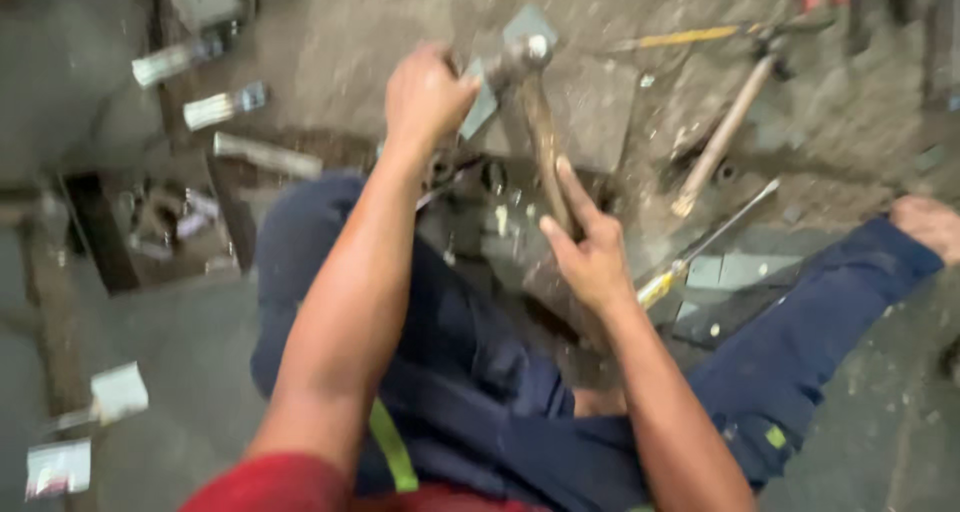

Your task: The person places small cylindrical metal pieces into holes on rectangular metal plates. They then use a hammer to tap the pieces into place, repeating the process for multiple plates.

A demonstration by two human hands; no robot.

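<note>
— Grimy concrete floor [880, 442] is seen across the head view, with a second hammer [722, 137] and a yellow-handled screwdriver [700, 247] lying at right of centre. What is held?

— A wooden-handled hammer [540, 132] is gripped by the right hand [590, 257], fingers wrapped round the handle, at centre frame. Its metal head is at upper centre, beside a flat grey metal piece [485, 97], which is pinched by the closed left hand [425, 97]. Navy trousers [460, 372] are seen below.

Navy trousers [470, 372], lime stripe; red shirt [270, 487]; brown wooden hammer handle [545, 152]; yellow-handled screwdriver [700, 247]; grey concrete floor [330, 42].
</note>
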